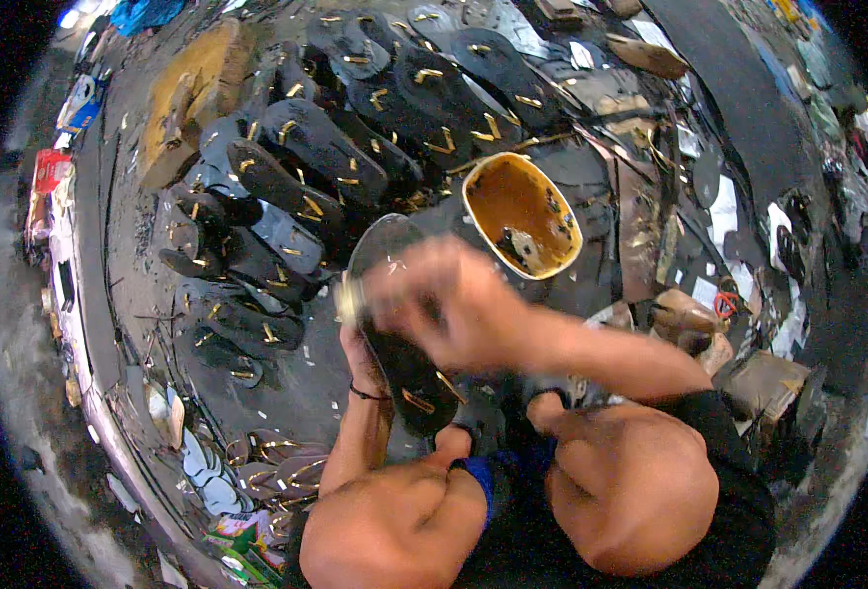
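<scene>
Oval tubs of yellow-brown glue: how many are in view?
1. The oval white-rimmed tub of yellow-brown glue sits on the floor just beyond the hands, right of the black sandal soles. Clutter may hide others.

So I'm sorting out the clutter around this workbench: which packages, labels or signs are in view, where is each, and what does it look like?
Red packet: far left edge, small, red with a pale part.
Blue and white packet: upper left, by the rim, crumpled.
Printed wrapper: bottom, left of the person's knee, flat, green, yellow and red.
White paper slips: right side of the floor, plain scraps.
No screens or signs show.
</scene>
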`<action>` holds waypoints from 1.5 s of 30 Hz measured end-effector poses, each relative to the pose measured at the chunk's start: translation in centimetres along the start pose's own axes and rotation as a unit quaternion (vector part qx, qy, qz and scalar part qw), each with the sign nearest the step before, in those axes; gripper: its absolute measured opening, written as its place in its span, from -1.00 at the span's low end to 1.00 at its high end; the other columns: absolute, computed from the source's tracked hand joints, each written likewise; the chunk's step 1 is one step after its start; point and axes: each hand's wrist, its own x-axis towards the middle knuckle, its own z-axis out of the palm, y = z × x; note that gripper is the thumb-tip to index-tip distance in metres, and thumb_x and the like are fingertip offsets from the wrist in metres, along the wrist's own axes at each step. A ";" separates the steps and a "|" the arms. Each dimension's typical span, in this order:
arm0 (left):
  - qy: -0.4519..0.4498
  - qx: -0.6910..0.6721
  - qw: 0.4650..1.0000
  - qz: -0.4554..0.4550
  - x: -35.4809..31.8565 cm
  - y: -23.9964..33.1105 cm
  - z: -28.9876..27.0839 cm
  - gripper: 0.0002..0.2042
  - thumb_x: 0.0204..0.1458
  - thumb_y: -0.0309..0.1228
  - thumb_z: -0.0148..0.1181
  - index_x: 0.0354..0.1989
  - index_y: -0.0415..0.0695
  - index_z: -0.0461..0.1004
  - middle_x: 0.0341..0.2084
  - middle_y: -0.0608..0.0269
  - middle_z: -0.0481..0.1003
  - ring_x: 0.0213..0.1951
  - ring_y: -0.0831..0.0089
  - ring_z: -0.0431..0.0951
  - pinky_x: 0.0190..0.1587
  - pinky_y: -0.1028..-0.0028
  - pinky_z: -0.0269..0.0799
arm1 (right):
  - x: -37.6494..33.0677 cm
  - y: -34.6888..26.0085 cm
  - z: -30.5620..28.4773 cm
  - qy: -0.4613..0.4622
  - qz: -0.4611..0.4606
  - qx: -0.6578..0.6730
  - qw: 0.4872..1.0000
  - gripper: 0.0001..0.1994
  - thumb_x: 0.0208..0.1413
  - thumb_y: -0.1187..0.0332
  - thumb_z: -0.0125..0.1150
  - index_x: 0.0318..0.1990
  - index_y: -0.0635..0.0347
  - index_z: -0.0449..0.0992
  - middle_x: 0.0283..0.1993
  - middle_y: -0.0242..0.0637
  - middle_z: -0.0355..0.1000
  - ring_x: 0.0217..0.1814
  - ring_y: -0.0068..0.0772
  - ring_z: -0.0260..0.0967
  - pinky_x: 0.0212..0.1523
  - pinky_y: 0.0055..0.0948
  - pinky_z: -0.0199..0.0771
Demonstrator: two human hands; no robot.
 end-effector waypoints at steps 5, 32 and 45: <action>-0.062 -0.195 0.974 -0.100 0.2 1.1 0.8 -0.36 0.29 0.08 -0.20 0.40 -0.11 0.19 0.28 0.02 0.34 0.22 0.07 0.44 0.24 0.06 0.42 | 3.9 3.4 -3.3 0.094 0.145 0.147 0.974 -0.80 0.14 0.38 0.34 -0.10 0.19 0.57 -0.24 -0.23 0.60 -0.18 -0.36 0.56 -0.13 -0.35 0.52; 0.015 -0.222 0.952 -0.209 -6.5 2.5 -2.0 -0.27 0.23 0.28 -0.15 0.29 -0.11 0.33 0.12 0.14 0.50 0.05 0.23 0.56 0.12 0.07 0.52 | -10.3 4.0 -14.7 -0.290 0.431 -0.334 0.787 -0.61 0.11 0.09 0.31 -0.04 0.18 0.59 -0.25 0.09 0.57 -0.19 0.11 0.54 -0.08 -0.09 0.54; -0.055 -0.221 0.963 -0.144 4.1 4.6 7.3 -0.20 0.14 0.32 -0.02 0.31 -0.15 0.28 0.16 0.15 0.46 0.05 0.30 0.55 0.09 0.24 0.54 | 4.9 2.1 -3.9 0.001 -0.018 -0.019 1.000 -0.75 0.10 0.26 0.38 -0.09 0.12 0.62 -0.15 -0.13 0.58 -0.10 -0.09 0.55 -0.07 -0.26 0.50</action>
